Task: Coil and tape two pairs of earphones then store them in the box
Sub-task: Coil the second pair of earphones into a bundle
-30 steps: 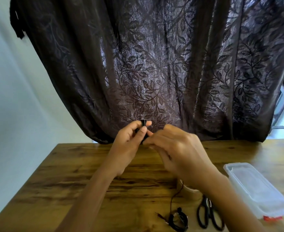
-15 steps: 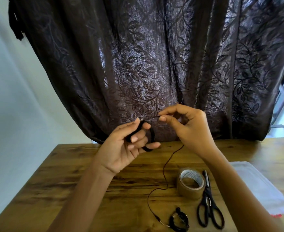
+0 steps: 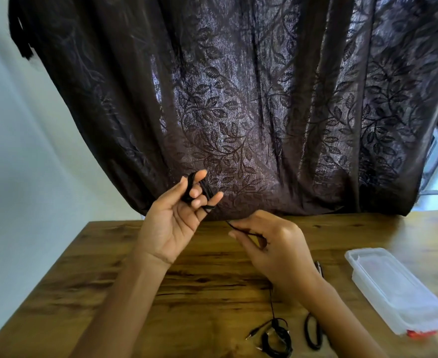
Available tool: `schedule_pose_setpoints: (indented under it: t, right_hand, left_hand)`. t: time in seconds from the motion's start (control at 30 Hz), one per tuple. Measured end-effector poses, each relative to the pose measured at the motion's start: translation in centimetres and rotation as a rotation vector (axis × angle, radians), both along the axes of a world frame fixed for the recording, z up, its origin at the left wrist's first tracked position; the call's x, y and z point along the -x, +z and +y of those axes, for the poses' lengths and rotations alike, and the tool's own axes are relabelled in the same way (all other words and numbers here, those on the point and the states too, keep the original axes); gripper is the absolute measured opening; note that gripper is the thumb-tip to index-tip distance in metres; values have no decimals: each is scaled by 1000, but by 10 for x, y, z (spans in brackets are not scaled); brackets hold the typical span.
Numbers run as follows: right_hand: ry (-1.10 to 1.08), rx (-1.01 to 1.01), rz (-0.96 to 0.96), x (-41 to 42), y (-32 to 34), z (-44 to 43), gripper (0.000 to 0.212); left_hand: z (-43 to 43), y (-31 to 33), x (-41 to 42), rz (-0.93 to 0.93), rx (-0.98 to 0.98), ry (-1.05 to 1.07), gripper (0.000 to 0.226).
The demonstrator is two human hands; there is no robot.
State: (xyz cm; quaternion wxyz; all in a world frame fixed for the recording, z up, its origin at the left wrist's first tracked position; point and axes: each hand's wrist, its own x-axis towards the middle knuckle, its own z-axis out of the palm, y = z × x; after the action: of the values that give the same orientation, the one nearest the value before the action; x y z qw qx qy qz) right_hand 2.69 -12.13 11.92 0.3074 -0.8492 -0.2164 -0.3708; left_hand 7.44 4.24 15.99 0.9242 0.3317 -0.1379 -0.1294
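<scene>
The left hand is raised palm-up over the far edge of the worktop, against the hem of the dark leaf-patterned curtain. Its fingers are grasping a black earphone cable, which is wound in loops round them. The right hand, lower and just beside it, pinches the same cable between thumb and fingertips. From under that wrist the loose end drops to the wood near the front edge.

There it ends beside a second pair of earphones, which lies bundled. Black scissors lie just right of the bundle, partly hidden by the right forearm. The clear lidded box sits near the worktop's right side, well apart from both hands. The widest stretch of bare wood lies between the left forearm and the worktop's slanting left edge, beyond which is a pale wall.
</scene>
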Motion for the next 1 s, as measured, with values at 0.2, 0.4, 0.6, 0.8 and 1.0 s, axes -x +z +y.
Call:
schedule_pose_setpoints:
  t: [0.2,0.4,0.6,0.8,1.0]
  right_hand:
    - [46,184,-56,7,2,2,11]
    - [-18,281,-163,6,21,-2,19]
    - [-5,241,-266,-9,48,-12,21]
    - [67,-80,-105,-28,53,-16,8]
    - [53,-280,-45,-37,36,-13,11]
  left_hand:
    - [1,-5,-2,-119,-124,89,35]
    - [-6,-12,5,-254,-452,111,30]
    - [-11,-17,14,-388,-714,6,34]
    - [-14,-8,19,-288,-556,-110,23]
    - [-5,-2,16,-172,-204,-241,17]
